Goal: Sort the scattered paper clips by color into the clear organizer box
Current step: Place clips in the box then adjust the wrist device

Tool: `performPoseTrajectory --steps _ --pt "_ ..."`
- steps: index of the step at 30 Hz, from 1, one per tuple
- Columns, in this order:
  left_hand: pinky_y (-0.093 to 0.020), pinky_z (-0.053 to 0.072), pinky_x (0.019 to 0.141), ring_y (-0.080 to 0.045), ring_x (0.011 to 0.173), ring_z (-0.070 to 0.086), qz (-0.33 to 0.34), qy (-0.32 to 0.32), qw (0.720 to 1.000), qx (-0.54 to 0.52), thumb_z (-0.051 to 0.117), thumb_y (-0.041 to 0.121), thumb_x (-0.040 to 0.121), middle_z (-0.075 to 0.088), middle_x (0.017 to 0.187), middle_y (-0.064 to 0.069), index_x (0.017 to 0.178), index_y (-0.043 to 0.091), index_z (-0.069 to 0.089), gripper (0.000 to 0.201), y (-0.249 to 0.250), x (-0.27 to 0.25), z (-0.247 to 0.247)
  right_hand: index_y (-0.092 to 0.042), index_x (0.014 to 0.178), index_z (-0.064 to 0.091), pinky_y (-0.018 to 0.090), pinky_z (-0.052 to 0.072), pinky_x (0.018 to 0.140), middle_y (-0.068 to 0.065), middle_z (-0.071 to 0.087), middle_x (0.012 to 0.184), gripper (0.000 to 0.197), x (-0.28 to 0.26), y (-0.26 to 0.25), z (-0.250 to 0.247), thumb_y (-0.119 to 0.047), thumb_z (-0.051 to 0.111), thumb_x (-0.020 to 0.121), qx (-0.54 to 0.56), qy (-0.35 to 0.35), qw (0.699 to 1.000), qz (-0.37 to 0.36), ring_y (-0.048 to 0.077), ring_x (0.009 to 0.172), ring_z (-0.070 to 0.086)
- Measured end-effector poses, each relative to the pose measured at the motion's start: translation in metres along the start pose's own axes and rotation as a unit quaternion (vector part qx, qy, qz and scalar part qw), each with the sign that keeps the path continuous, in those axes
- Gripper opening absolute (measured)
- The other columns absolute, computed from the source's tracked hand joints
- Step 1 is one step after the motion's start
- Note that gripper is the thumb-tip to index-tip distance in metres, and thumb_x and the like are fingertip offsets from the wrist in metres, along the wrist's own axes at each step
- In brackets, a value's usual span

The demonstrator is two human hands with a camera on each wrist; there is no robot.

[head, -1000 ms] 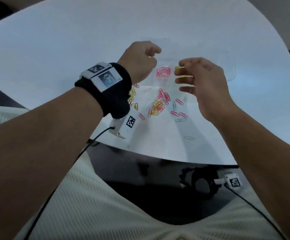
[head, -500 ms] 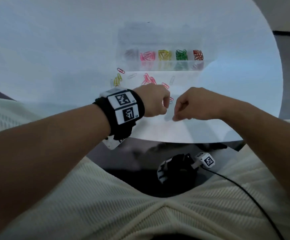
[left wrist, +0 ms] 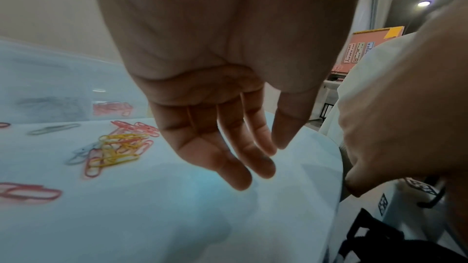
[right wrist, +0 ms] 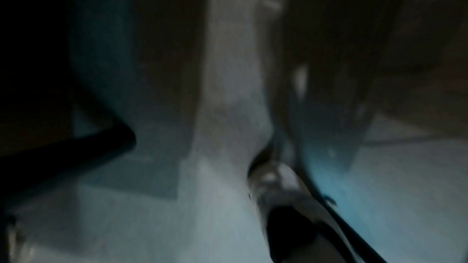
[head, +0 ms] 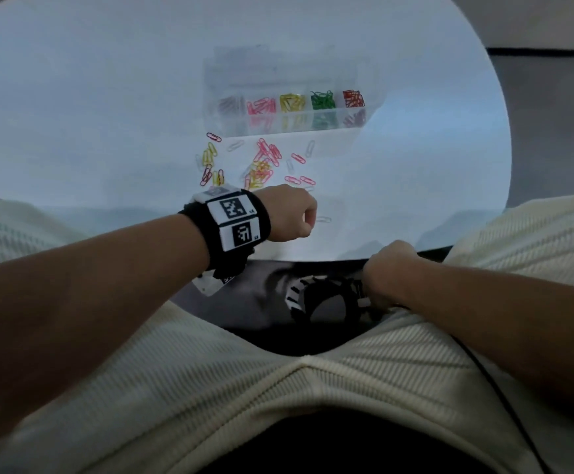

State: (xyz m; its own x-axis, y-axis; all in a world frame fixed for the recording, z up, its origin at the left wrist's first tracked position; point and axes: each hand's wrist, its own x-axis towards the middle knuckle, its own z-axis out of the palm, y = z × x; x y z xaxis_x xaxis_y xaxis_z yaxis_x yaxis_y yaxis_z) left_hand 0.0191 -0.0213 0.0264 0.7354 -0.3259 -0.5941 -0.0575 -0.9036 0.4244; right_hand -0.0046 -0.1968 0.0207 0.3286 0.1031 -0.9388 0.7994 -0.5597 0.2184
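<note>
Organizer box (head: 292,107) sits on the white round table (head: 73,97), lid open, and serves as the reference: its front row holds, left to right, silver, pink, yellow, green and red clips, one color per compartment. Scattered paper clips (head: 261,162) lie on the table just in front of the box, toward the person: mostly pink and yellow, a few pale silver ones, with a tangled yellow-pink pile (left wrist: 116,147) in the middle of the patch. Left hand (head: 287,213) hovers over the table on the near side of that patch, well short of the box; the left wrist view shows its fingers (left wrist: 228,147) hanging loose and straight-ish, holding nothing. One silver clip (head: 323,219) lies just beside it. Right hand (head: 389,265) is at the near table edge, farthest from the box, over a black strap-like device (head: 326,299); cannot tell whether it grips anything. Right wrist view is dark and blurred, unreadable.
</note>
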Motion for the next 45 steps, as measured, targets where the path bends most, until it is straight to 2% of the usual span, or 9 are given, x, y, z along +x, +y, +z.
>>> performPoseTrajectory --steps 4,9,12,18,24,29,32,36,45 --pt "-0.026 0.035 0.075 -0.014 0.088 0.048 0.006 -0.007 1.0 -0.005 0.053 0.022 0.09 0.054 0.091 0.008 0.105 0.021 0.063 0.018 0.004 -0.003 0.0 -0.022 0.126 0.059 0.032 0.043 0.081 0.001 0.059 0.124 0.039 -0.012 0.009 0.003 -0.035 0.062 0.09 0.045 -0.021 0.998 -0.037 0.024 0.113 0.057" --pt "-0.026 0.037 0.077 -0.014 0.092 0.053 0.01 0.0 1.0 -0.018 0.052 0.028 0.092 0.059 0.095 0.008 0.105 0.023 0.063 0.018 0.005 -0.006 -0.007 -0.012 0.07 0.069 0.025 0.056 0.058 -0.004 0.064 0.053 0.007 -0.025 0.03 -0.019 -0.016 0.07 0.076 0.109 0.076 0.991 -0.002 0.01 0.046 0.06" --pt "-0.03 0.04 0.09 -0.013 0.1 0.052 0.002 -0.006 0.999 -0.032 0.049 0.047 0.094 0.06 0.113 0.009 0.121 0.029 0.055 0.034 0.005 -0.007 -0.017 -0.021 0.073 0.074 0.025 0.057 0.065 -0.009 0.069 0.058 0.011 -0.045 0.065 -0.029 -0.017 0.067 0.08 0.228 0.156 0.961 -0.009 0.0 0.052 0.064" --pt "-0.029 0.037 0.096 -0.018 0.114 0.055 0.014 -0.023 0.997 -0.067 0.048 0.058 0.091 0.052 0.135 0.005 0.143 0.035 0.031 0.059 0.032 -0.01 -0.022 -0.022 0.08 0.075 0.012 0.045 0.059 -0.01 0.072 0.065 0.01 -0.099 0.106 -0.008 -0.02 0.069 0.088 0.494 0.312 0.811 -0.033 0.001 0.061 0.067" --pt "-0.043 0.053 0.088 -0.026 0.091 0.067 0.031 0.005 0.971 -0.235 0.066 0.038 0.086 0.066 0.105 -0.006 0.136 0.029 0.037 0.058 0.058 -0.007 -0.012 -0.008 0.091 0.073 0.018 0.055 0.074 0.008 0.072 0.076 0.009 -0.12 0.114 0.007 -0.015 0.067 0.09 0.715 0.41 0.557 -0.101 0.013 0.07 0.067" --pt "-0.039 0.056 0.082 -0.025 0.084 0.065 0.051 0.063 0.943 -0.322 0.048 0.004 0.089 0.064 0.088 -0.011 0.109 0.007 0.06 0.024 0.08 -0.007 -0.02 -0.008 0.097 0.07 0.023 0.056 0.078 0.007 0.068 0.079 0.011 -0.136 0.122 0.017 -0.015 0.062 0.093 0.75 0.438 0.48 -0.125 0.013 0.071 0.065" --pt "-0.042 0.058 0.08 -0.025 0.085 0.055 0.051 0.07 0.866 -0.493 0.047 0.001 0.071 0.053 0.086 -0.014 0.103 -0.003 0.061 0.036 0.09 -0.012 -0.035 -0.007 0.099 0.071 0.024 0.058 0.073 0.007 0.069 0.078 0.012 -0.151 0.126 0.02 -0.015 0.064 0.093 0.697 0.485 0.526 -0.055 0.012 0.069 0.063" --pt "-0.049 0.055 0.077 -0.03 0.077 0.045 0.06 0.074 0.807 -0.583 0.039 0.0 0.055 0.043 0.084 -0.014 0.099 -0.008 0.054 0.047 0.098 -0.017 -0.057 -0.038 0.125 0.053 0.024 0.045 0.083 -0.003 0.054 0.123 0.048 -0.162 0.129 0.021 -0.025 0.071 0.083 0.461 0.517 0.721 0.037 0.013 0.101 0.057" --pt "-0.018 0.04 0.043 -0.017 0.041 0.039 0.054 0.057 0.841 -0.535 0.033 -0.006 0.077 0.039 0.052 0.0 0.062 0.01 0.039 0.023 0.132 -0.031 -0.097 -0.042 0.112 0.065 0.023 0.046 0.092 -0.011 0.056 0.12 0.05 -0.184 0.13 0.002 -0.016 0.056 0.07 0.492 0.492 0.71 -0.104 0.003 0.112 0.052"
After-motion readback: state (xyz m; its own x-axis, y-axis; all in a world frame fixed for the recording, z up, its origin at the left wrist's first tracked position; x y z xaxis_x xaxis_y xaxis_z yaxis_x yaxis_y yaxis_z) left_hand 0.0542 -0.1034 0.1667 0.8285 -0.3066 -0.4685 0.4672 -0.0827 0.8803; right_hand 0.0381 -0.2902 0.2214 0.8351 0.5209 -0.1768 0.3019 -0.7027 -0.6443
